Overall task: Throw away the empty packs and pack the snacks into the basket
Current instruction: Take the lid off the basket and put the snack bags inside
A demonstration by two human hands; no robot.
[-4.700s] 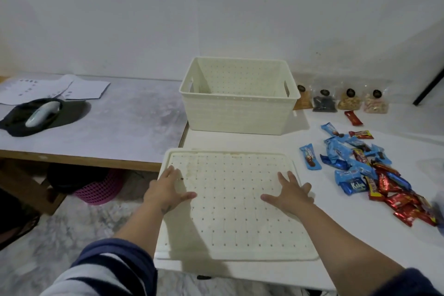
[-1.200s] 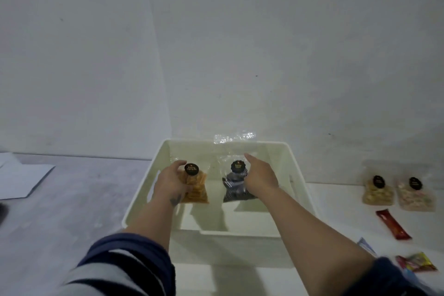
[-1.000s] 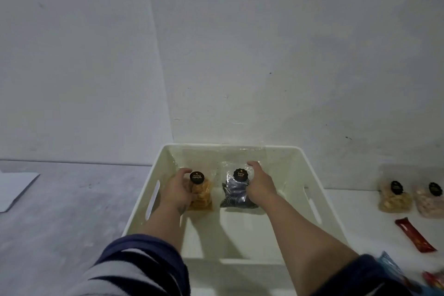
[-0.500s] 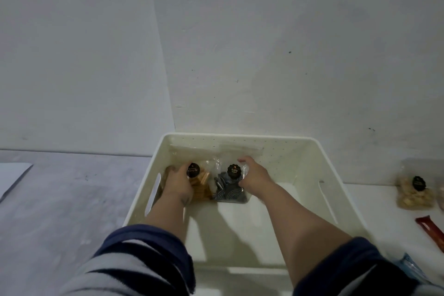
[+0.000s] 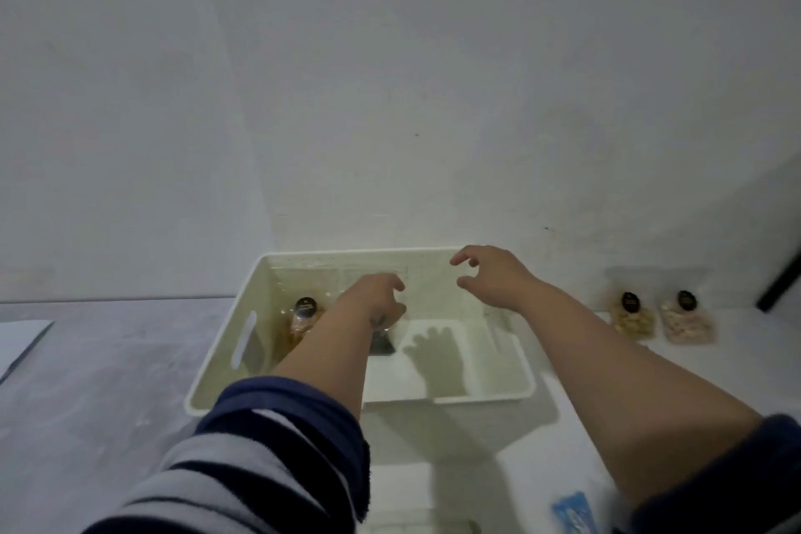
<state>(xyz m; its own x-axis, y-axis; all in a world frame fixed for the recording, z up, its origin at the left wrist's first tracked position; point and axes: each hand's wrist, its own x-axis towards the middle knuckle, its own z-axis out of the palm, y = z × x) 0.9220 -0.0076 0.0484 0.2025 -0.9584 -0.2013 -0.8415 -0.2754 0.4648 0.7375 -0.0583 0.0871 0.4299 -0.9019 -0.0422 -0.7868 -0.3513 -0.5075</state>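
Over the basket (image 5: 477,394), left hand (image 5: 376,303) loosely curled (holding nothing), right hand (image 5: 490,278) raised, fingers slack.

You see a basket (image 5: 485,392) of cream plastic, smooth, its walls perforated. The snack packs (image 5: 633,314) are clear glossy film with black labels. The wall (image 5: 390,78) is matt white. Your sleeve (image 5: 260,447) is soft striped cloth. The left tabletop (image 5: 86,382) looks mottled grey, matt.

Left hand (image 5: 376,300) reaching forward, fingers loosely curled, right hand (image 5: 494,280) raised, fingers relaxed, both hands holding nothing
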